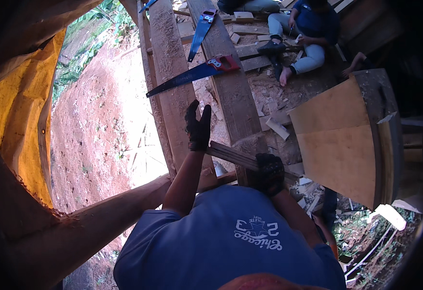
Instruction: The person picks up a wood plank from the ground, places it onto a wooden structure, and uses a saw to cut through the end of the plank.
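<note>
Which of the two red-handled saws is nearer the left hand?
The lower saw, its blade crossing the left plank; the upper saw lies farther from the left hand.

Both gloves (199,129) (270,172) are black, the wooden strip (233,156) greyish brown, the saw (189,78) across the plank's (238,108) left edge blue and red.

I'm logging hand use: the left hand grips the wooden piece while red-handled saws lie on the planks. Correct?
No: the head view shows the right hand gripping the wooden piece; the left hand is open. Red-handled saws do lie on the planks.
</note>
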